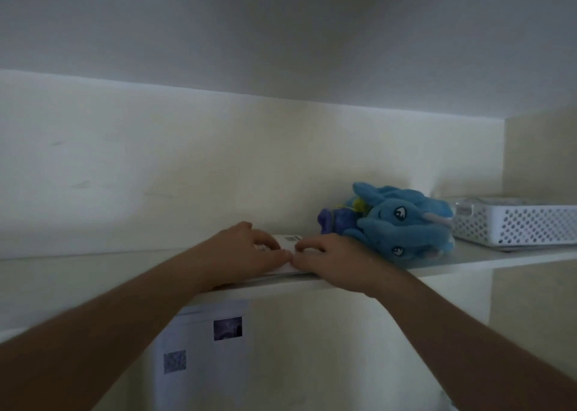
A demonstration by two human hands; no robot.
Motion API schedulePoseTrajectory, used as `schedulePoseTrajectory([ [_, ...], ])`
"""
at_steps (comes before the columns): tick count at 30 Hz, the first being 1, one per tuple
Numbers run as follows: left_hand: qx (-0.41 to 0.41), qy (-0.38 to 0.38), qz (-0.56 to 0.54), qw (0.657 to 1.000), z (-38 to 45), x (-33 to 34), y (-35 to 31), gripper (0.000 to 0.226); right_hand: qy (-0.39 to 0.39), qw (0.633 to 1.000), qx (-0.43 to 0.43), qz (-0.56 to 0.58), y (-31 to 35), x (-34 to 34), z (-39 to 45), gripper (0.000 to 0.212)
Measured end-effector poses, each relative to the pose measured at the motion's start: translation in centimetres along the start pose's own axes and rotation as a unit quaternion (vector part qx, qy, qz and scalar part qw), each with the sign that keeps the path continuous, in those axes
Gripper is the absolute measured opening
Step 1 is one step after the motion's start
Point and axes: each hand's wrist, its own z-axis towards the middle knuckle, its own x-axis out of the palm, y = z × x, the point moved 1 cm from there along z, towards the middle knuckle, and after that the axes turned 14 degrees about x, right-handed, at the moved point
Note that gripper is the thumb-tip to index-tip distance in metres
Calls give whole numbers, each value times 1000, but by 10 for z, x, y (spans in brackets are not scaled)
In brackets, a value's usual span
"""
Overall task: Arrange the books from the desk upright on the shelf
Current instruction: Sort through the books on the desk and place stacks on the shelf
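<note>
Both hands rest on one white book [288, 245] that lies flat on the shelf [487, 262], near its front edge. The left hand [246, 254] covers the book's left half; the right hand [331, 260] covers its right half. Fingertips of the two hands meet, or nearly meet, over the middle of the cover. Fingers of both hands are bent, with the tips pressing down on the cover. No finger is seen wrapped round an edge, though the front edge is hidden under the palms, so a grip there cannot be ruled out.

The book lies directly beneath the hands. Its far corner, carrying a small printed label, shows beyond the fingertips at 12 o'clock. The long axis cannot be told, since the hands hide most of the cover. Neither hand is nearer; both are in contact.

The deciding relation is flat versus upright: the cover faces up, and the task calls for the book to stand on edge. The likely next move is to tip it up about one edge.

A blue stuffed toy [406, 220] lies at 3 o'clock from the right hand, touching or just beside the wrist. It limits room on that side. Open shelf lies at 9 o'clock from the left hand. A white perforated basket [515, 225] sits beyond the toy, well apart from the book.

The counter is not in view.
</note>
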Motion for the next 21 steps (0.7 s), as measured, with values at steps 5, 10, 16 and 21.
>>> schedulePoseTrajectory([
  [5,-33,34,146,988,-3,-7,-3,47,-75,992,-95,-30,-8,-5,-7,56],
  [10,111,-38,106,987,22,-8,-40,58,-132,972,-186,-49,-23,-36,-2,33],
  [16,105,87,115,984,55,7,-81,76,-240,832,-102,-490,-62,-116,23,58],
  [21,95,182,133,970,55,16,-71,81,-239,790,62,-561,-123,-169,35,73],
])
